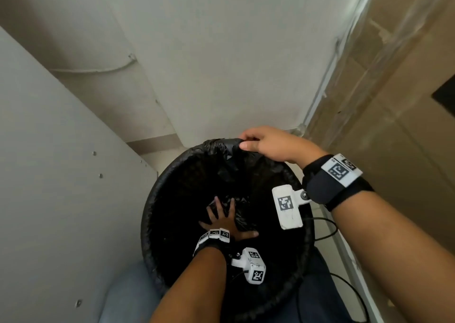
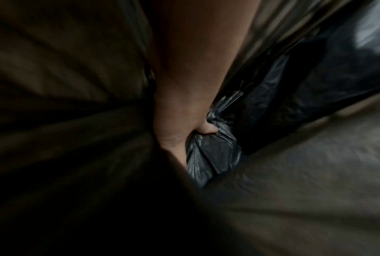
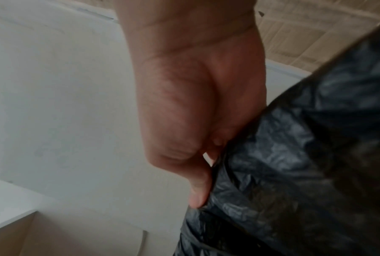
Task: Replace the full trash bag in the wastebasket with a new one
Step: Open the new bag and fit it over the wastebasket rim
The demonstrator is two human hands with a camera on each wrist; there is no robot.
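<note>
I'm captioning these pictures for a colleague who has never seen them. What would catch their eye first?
The black trash bag lining the round wastebasket at bottom centre. The right hand pinches the bag's edge at the far rim, while the left hand reaches deep inside, fingers spread on the crumpled plastic. White tagged wrist cameras stand out against the black.

A pale grey-white wall (image 1: 221, 64) fills twelve o'clock. At nine o'clock stands a flat white panel (image 1: 49, 175) dotted with small metal screws (image 1: 100, 175). A thin white cable (image 1: 98, 69) sags across the wall at eleven o'clock. Tan wood-patterned floor (image 1: 394, 101) runs along three o'clock.
</note>
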